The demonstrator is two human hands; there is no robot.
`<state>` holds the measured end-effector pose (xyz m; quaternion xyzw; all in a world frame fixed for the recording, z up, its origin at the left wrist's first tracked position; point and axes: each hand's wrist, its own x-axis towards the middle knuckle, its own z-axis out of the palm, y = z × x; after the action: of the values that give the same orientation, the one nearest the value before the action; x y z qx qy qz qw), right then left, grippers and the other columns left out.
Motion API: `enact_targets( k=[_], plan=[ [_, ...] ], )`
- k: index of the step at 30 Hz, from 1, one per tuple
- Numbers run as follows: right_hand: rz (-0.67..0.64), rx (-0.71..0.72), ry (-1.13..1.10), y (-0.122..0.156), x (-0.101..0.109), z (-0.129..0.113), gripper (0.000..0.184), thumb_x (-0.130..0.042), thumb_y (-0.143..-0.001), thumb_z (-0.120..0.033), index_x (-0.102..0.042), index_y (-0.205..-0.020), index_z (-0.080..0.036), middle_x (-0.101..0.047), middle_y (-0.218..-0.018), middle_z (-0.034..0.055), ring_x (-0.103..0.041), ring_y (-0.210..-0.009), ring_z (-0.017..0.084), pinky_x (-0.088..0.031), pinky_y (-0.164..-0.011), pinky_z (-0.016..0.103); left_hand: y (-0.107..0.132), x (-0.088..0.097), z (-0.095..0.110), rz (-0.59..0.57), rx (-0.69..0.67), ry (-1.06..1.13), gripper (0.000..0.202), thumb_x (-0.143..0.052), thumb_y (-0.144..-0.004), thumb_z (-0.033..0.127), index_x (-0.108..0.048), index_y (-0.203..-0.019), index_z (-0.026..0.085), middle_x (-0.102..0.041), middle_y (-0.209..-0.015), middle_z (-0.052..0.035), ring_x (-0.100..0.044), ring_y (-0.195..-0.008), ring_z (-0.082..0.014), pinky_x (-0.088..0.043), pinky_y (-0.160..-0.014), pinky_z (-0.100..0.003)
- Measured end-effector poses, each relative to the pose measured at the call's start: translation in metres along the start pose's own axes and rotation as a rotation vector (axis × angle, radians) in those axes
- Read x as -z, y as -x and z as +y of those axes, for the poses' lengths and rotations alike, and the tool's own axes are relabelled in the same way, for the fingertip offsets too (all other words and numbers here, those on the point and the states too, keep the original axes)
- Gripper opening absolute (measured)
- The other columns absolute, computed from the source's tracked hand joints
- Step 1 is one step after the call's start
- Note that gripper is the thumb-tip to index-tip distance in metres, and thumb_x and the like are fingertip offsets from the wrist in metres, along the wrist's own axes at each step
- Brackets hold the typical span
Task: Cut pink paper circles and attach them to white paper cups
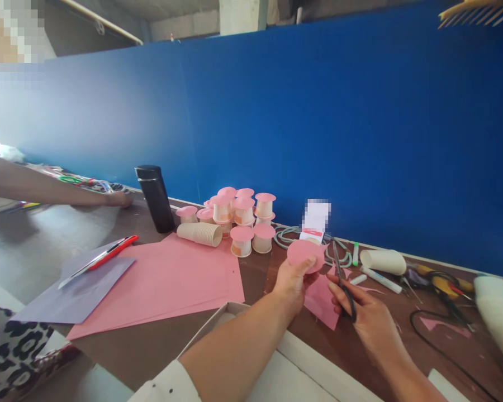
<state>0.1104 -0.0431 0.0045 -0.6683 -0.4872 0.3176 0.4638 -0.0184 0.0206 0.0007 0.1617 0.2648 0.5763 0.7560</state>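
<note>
My left hand (291, 282) pinches a round pink paper disc (305, 254) and holds it up above the brown table (142, 346). My right hand (366, 315) grips black-handled scissors (342, 279), their blades pointing up beside the disc. A pink paper offcut (321, 301) lies under both hands. Behind them stands a cluster of paper cups topped with pink discs (243, 218), and a stack of plain cups (201, 233) lies on its side.
Large pink paper sheets (171, 285) and a lilac sheet (79, 290) with a red utility knife (103, 258) lie to the left. A black flask (156, 198) stands behind. Another person's arm (46, 190) reaches in at left. Cables, markers and a glue gun (440, 282) sit right. A blue partition (318, 128) backs the table.
</note>
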Motion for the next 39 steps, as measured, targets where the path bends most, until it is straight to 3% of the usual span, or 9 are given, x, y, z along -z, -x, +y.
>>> enact_targets(
  k=[9,16,33,39],
  plan=[
    [-0.025,-0.016,-0.022,0.005,0.000,-0.011,0.054,-0.073,-0.066,-0.049,-0.076,-0.110,-0.017,-0.068,-0.065,0.0003,-0.068,-0.064,0.020,-0.051,-0.061,0.025,0.000,0.002,0.002,-0.024,0.003,-0.019,0.050,-0.089,-0.052,0.024,-0.068,-0.096,0.012,-0.068,-0.091,-0.0079,-0.060,-0.077,-0.0131,-0.046,-0.070,-0.025],
    [-0.047,-0.015,-0.059,0.008,-0.002,-0.009,0.061,-0.072,-0.069,-0.056,-0.074,-0.114,-0.016,-0.065,-0.063,-0.0004,-0.062,-0.061,0.017,-0.050,-0.062,0.027,0.001,0.002,0.003,-0.030,0.016,-0.039,0.051,-0.089,-0.051,0.027,-0.067,-0.093,0.010,-0.067,-0.089,-0.0081,-0.059,-0.076,-0.0129,-0.043,-0.070,-0.026],
    [-0.137,-0.002,-0.152,0.009,0.000,-0.008,0.054,-0.075,-0.069,-0.047,-0.074,-0.114,-0.017,-0.058,-0.062,-0.0018,-0.055,-0.058,0.015,-0.046,-0.057,0.027,-0.002,0.005,0.005,-0.092,-0.018,-0.236,0.054,-0.089,-0.051,0.037,-0.069,-0.091,0.007,-0.069,-0.091,-0.0137,-0.062,-0.081,-0.0192,-0.043,-0.074,-0.031],
    [-0.152,-0.043,-0.205,0.008,0.000,-0.005,0.056,-0.078,-0.066,-0.045,-0.074,-0.115,-0.017,-0.057,-0.060,-0.0020,-0.053,-0.057,0.015,-0.045,-0.048,0.026,-0.001,0.005,0.009,-0.113,0.003,-0.295,0.053,-0.089,-0.050,0.038,-0.069,-0.089,0.007,-0.069,-0.088,-0.0134,-0.061,-0.079,-0.0189,-0.043,-0.074,-0.031]
  ],
)
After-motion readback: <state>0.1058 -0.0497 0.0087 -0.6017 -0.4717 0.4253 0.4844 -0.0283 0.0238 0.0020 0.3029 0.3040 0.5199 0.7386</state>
